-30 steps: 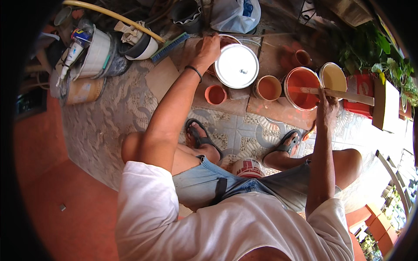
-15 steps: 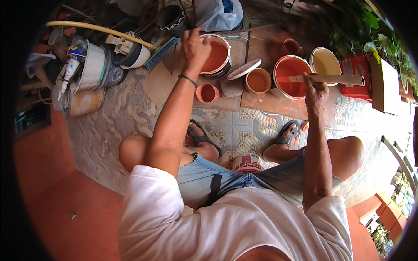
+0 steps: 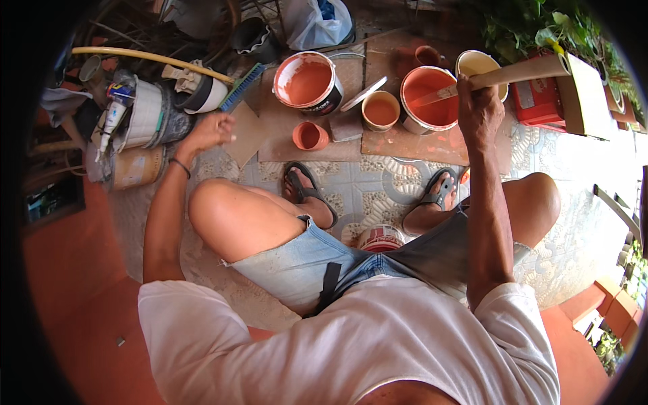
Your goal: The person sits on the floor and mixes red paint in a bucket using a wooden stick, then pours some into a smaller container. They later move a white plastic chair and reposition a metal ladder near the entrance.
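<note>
My right hand [image 3: 480, 115] is closed round a flat wooden stick [image 3: 523, 72]. The stick's lower end slants into a white-rimmed bucket [image 3: 412, 124] of orange paint; its upper end points up to the right. My left hand [image 3: 210, 131] is held out at the left with nothing in it, its fingers loosely apart, near a cardboard piece [image 3: 248, 138]. Another orange paint bucket [image 3: 329, 101] stands left of centre. Between the buckets are a small terracotta-coloured pot [image 3: 310, 137], a tan tub [image 3: 380, 112] of orange liquid and a tilted lid [image 3: 364, 94].
A cream bucket [image 3: 476, 59], a red container [image 3: 538, 104] and a cardboard box [image 3: 590, 101] stand at the right under plants. At the left are a blue brush [image 3: 241, 88], a yellow hose [image 3: 145, 54] and stacked pails [image 3: 143, 111]. A small bucket [image 3: 380, 239] sits between my feet.
My left hand has swung from beside the left paint bucket back and to the left. The stick in my right hand is tilted more steeply, its upper end raised. The view has shifted slightly.
</note>
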The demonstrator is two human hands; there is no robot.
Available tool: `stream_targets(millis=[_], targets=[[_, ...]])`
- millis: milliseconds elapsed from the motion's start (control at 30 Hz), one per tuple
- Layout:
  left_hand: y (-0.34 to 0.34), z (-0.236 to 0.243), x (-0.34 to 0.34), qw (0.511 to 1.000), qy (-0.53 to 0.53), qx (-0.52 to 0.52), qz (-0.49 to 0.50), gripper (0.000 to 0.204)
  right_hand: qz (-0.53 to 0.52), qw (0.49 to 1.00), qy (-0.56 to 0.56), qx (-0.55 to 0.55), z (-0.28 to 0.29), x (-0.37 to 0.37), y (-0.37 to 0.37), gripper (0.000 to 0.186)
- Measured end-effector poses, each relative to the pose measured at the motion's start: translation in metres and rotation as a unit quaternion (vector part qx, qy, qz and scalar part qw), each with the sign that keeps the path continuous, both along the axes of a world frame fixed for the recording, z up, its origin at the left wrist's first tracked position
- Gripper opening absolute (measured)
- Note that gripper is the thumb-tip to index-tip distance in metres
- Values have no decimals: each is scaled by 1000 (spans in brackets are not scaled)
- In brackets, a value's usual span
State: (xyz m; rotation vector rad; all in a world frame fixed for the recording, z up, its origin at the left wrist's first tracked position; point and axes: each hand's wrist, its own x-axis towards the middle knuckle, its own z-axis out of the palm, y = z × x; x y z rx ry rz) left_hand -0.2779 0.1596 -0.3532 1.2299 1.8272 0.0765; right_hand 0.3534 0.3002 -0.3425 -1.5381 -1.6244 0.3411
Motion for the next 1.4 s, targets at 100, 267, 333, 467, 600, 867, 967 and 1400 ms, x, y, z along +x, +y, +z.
stream_targets(millis=[100, 267, 333, 467, 600, 867, 967, 1400], targets=[[-55, -105, 4, 992, -103, 21, 69, 86, 0, 1000, -18, 5, -2, 6, -7, 36], [-67, -242, 92, 968, -117, 216, 57, 98, -35, 998, 38, -19, -12, 4, -20, 34], [-61, -265, 139, 954, -145, 234, 121, 96, -21, 999, -41, 3, -15, 4, -27, 29], [-54, -269, 192, 925, -162, 302, 162, 92, -42, 997, 24, 55, -20, 11, -33, 26], [-49, -263, 201, 921, -166, 308, 173, 87, -63, 998, -13, -3, -22, 18, -31, 37], [-51, -263, 196, 916, -162, 316, 189, 80, -147, 981, 127, 5, -24, 33, -34, 35], [-47, -263, 190, 917, -162, 311, 188, 77, -207, 947, 247, 6, -30, 60, -23, 34], [-56, -266, 175, 900, -164, 312, 258, 57, -366, 813, 448, -63, -67, 145, -32, 28]])
